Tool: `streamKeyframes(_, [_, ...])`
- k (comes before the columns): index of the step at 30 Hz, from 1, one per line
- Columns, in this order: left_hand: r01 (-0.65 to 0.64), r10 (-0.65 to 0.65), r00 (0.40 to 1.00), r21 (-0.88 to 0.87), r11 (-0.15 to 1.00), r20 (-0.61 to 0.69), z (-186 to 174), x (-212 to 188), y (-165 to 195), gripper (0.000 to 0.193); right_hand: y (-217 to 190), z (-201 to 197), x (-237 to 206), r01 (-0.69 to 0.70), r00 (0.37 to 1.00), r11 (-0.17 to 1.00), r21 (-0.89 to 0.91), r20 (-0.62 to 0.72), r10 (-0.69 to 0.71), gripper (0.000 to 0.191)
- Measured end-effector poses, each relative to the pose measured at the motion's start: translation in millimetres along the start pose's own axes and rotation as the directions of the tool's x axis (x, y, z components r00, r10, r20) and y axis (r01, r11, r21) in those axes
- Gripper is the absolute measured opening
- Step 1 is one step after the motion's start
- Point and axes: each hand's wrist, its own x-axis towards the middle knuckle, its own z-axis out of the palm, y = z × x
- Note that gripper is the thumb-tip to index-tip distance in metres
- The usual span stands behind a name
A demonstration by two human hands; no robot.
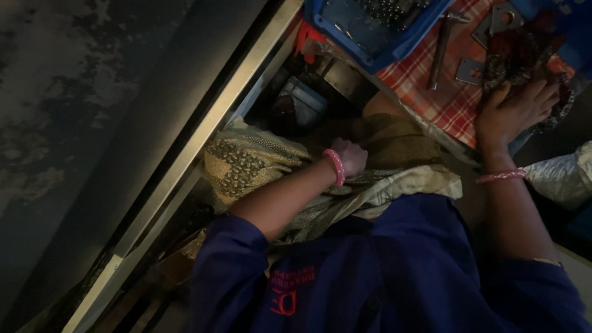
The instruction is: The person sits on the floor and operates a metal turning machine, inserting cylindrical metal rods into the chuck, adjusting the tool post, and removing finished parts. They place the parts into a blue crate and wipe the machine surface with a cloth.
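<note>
My left hand [349, 156], with a pink bangle at the wrist, is curled into a fist against olive and patterned cloth [246, 161] in my lap and seems to grip a fold of it. My right hand [515, 110], also wearing a pink bangle, lies flat with its fingers spread on a dark crumpled rag [524, 52]. The rag rests on a red checked cloth [431, 92]. Both sleeves are dark blue.
A blue tray [327, 21] of small metal parts sits at the top. A metal rod [440, 46] and flat metal plates with holes [470, 71] lie on the checked cloth. A pale metal rail [203, 132] runs diagonally on the left. A white bag [562, 176] is at the right.
</note>
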Motion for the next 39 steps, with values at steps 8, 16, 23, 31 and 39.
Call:
streamKeyframes(8, [0.0, 0.0, 1.0, -0.002, 1.0, -0.008, -3.5, -3.5, 1.5, 0.034, -0.3, 1.1, 0.3, 0.055, 0.997, 0.998, -0.019, -0.05, -0.056, 0.073])
streamKeyframes(16, [0.01, -0.01, 0.999, 0.002, 1.0, 0.031, -4.5, -4.2, 0.6, 0.034, 4.9, 3.7, -0.3, 0.12, 0.988, 0.993, -0.02, -0.095, -0.122, 0.07])
streamKeyframes(23, [0.022, -0.022, 0.999, 0.001, 1.0, 0.032, -2.9, 0.4, 1.1, 0.034, -3.3, -4.3, -2.0, 0.109, 0.989, 0.994, 0.0, -0.098, -0.108, 0.07])
streamKeyframes(31, [0.01, -0.011, 0.999, 0.015, 1.0, 0.035, -0.3, 1.7, 2.1, 0.035, -0.8, -0.5, -3.3, 0.062, 0.997, 0.998, -0.024, -0.041, -0.063, 0.073])
streamKeyframes(39, [-0.004, 0.004, 1.0, -0.014, 1.0, 0.023, 2.6, 1.2, -1.4, 0.032, 2.3, 5.9, -0.2, 0.046, 0.999, 0.999, 0.0, -0.027, -0.046, 0.073])
